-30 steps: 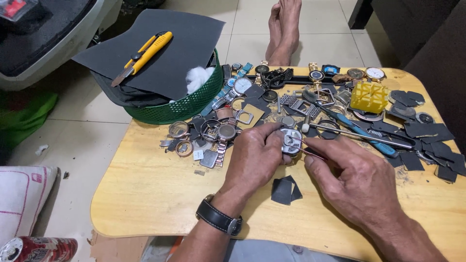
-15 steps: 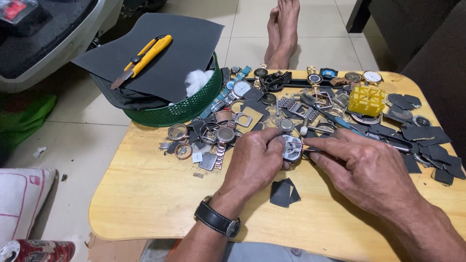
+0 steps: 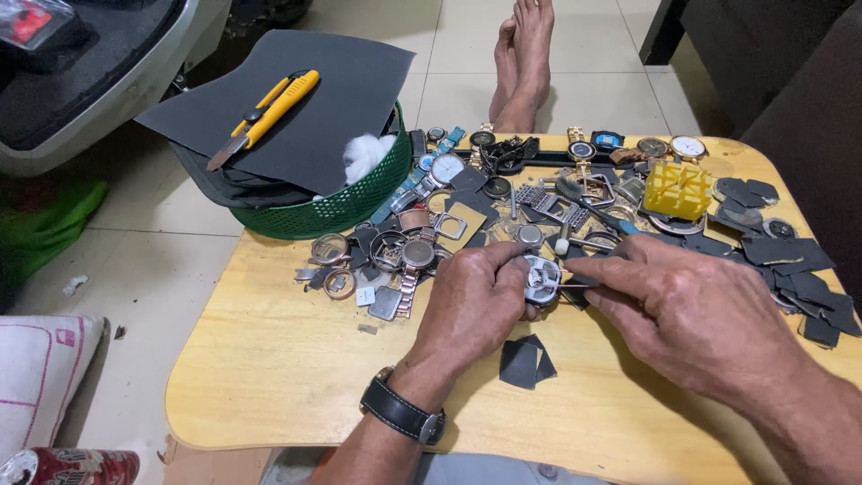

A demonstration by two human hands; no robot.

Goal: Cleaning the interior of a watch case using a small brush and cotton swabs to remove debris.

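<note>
Since the earlier frames the two hands have barely shifted; the thin tool stays at the case, so the probing work reads as ongoing, not finished.

Near: a small folded piece of dark abrasive paper (image 3: 526,361) lies on the pale wooden table (image 3: 269,359), just below the hands.

Left hand (image 3: 471,301), black-strapped wristwatch on the wrist, is closed around the small silver metal watch case (image 3: 541,279), thumb and fingers pinching it just above the table.

Right hand (image 3: 696,310) is curled, pinching a slim metal pick (image 3: 575,286) whose tip meets the case; the tip contact is possibly inside the case, view too small to confirm.

Far: scattered watch parts (image 3: 404,256), a yellow plastic block (image 3: 678,189), a green plastic basket (image 3: 337,207) under a dark sheet bearing a yellow utility knife (image 3: 265,117).
</note>
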